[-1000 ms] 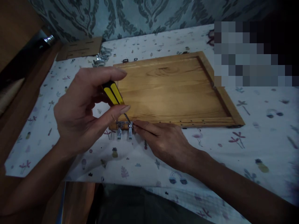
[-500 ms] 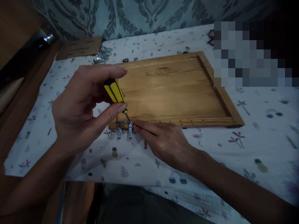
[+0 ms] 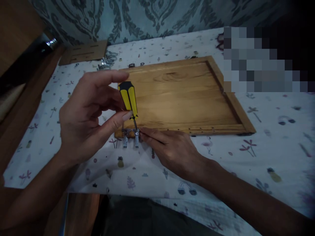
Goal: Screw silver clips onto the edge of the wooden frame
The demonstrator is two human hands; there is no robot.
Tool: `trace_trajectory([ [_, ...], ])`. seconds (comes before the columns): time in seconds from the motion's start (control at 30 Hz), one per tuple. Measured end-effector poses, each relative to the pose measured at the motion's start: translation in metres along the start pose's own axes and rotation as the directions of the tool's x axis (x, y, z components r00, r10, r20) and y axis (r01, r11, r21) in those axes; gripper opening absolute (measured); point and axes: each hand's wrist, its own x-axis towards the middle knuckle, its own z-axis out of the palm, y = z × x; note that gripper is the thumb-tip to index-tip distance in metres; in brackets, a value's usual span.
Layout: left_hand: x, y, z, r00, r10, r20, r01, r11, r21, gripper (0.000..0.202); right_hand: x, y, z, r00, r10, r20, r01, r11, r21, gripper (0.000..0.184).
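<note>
A framed wooden panel [image 3: 182,95] lies flat on a patterned cloth. My left hand [image 3: 91,114] pinches a yellow and black screwdriver [image 3: 128,96] between thumb and fingers, its tip down on a small metal hinge [image 3: 130,134] at the panel's near left corner. My right hand [image 3: 172,150] rests on the cloth, fingers together, with the fingertips pressed against the hinge's right side.
A flat piece of cardboard [image 3: 85,51] and a heap of metal hardware [image 3: 107,59] lie at the back left. Dark wooden furniture [image 3: 17,62] stands along the left. Patterned wallpaper [image 3: 137,16] rises behind the table. A blurred area covers the upper right.
The screwdriver handle has tipped more upright and shifted a little right as my left fingers turned it. My right hand has stayed at the hinge.
</note>
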Motion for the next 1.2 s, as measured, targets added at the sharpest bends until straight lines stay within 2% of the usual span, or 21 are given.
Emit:
trace_trajectory([
  [0.1, 0.0015, -0.0040, -0.0013, 0.994, 0.104, 0.023, -0.105, 0.994, 0.026, 0.069, -0.0005, 0.0004, -0.0002, 1.000, -0.001, 0.011, 0.001, 1.000, 0.003, 0.032],
  [0.17, 0.0011, -0.0054, -0.0007, 0.985, 0.169, 0.042, -0.171, 0.984, 0.054, 0.069, -0.0013, 0.0006, 0.0002, 1.000, 0.001, 0.023, -0.001, 1.000, 0.013, 0.034],
  [0.23, 0.0005, -0.0049, 0.0008, 0.982, 0.187, 0.039, -0.189, 0.981, 0.054, 0.062, -0.0021, 0.0007, 0.0011, 1.000, 0.001, 0.028, -0.002, 1.000, 0.020, 0.036],
  [0.33, 0.0003, -0.0018, 0.0032, 0.988, 0.147, -0.042, -0.145, 0.988, 0.044, 0.052, -0.0024, 0.0004, 0.0025, 1.000, 0.006, 0.026, -0.006, 1.000, 0.009, 0.035],
  [0.43, 0.0010, 0.0009, 0.0036, 0.984, 0.154, -0.089, -0.150, 0.987, 0.053, 0.050, -0.0019, 0.0004, 0.0026, 1.000, 0.005, 0.010, -0.005, 1.000, -0.010, 0.032],
  [0.63, 0.0012, 0.0019, -0.0008, 0.992, 0.124, -0.038, -0.122, 0.992, 0.045, 0.056, -0.0020, 0.0011, 0.0010, 1.000, -0.005, 0.014, 0.005, 1.000, -0.012, 0.033],
  [0.8, -0.0009, 0.0042, -0.0015, 1.000, 0.008, 0.026, -0.008, 1.000, 0.007, 0.049, -0.0024, 0.0007, 0.0012, 0.999, -0.003, 0.038, 0.004, 1.000, -0.008, 0.031],
  [0.87, -0.0020, 0.0042, -0.0003, 0.999, -0.019, 0.026, 0.019, 1.000, -0.020, 0.049, -0.0019, 0.0005, 0.0010, 1.000, -0.006, 0.021, 0.006, 1.000, -0.002, 0.029],
  [1.07, -0.0043, -0.0006, 0.0046, 0.999, 0.029, 0.012, -0.029, 0.999, -0.040, 0.050, -0.0016, 0.0012, -0.0004, 1.000, -0.012, 0.013, 0.012, 1.000, -0.011, 0.034],
  [1.2, -0.0040, 0.0043, 0.0080, 0.998, -0.050, -0.033, 0.049, 0.998, -0.036, 0.043, -0.0020, 0.0012, -0.0004, 1.000, -0.012, 0.003, 0.012, 1.000, -0.005, 0.034],
])
